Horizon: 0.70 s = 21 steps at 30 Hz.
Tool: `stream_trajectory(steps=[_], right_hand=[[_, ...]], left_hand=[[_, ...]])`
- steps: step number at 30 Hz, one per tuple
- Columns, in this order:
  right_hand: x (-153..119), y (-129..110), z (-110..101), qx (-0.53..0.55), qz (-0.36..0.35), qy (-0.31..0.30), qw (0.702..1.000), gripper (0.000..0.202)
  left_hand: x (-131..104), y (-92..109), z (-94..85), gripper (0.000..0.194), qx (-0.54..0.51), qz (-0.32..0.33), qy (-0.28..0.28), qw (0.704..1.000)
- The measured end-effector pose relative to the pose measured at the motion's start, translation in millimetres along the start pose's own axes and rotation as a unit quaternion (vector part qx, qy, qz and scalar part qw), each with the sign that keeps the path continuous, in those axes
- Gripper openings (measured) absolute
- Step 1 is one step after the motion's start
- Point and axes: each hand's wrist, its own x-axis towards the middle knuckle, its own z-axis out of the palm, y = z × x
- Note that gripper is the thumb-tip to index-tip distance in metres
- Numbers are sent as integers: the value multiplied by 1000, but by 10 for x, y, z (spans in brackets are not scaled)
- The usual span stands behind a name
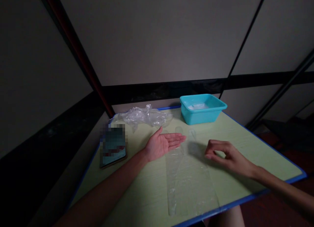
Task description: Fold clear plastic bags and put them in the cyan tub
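Palm up and fingers stretched out together, my left hand [162, 145] is over the upper left part of a flat piece of clear plastic [191, 181]. That plastic has rounded, finger-like ends at its far side, like a disposable glove, and widens toward me. My left hand covers part of it, and I cannot tell whether they touch. To the right of the plastic, my right hand [225, 155] is raised above the table with its fingers curled and thumb drawn in. I see nothing in its grasp.
The pale green table [144, 194] has a blue edge. Crumpled clear plastic [144, 116] lies at the back left, near a propped device with a blurred screen [114, 145]. A turquoise basin [202, 116] with something white inside stands at the back right. Panelled walls border the table.
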Motion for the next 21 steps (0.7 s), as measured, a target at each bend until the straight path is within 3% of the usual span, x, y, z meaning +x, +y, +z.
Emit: stream_trajectory(steps=[4,10,13,21], right_hand=[[-263,-209,21,-123,-111,-110,980,20],[-505,-282,188,-211,-205,-123,948,37],[-540,-293,222,-223,-210,-136,942,33],[-530,-303,223,-200,-132,-159,958,12]], left_hand=[[21,-70,12,70,40,-63,-32,997],[29,-125,11,71,84,-98,-38,991],[33,-134,13,70,101,-97,-39,989],[31,-140,4,73,109,-102,-37,988]])
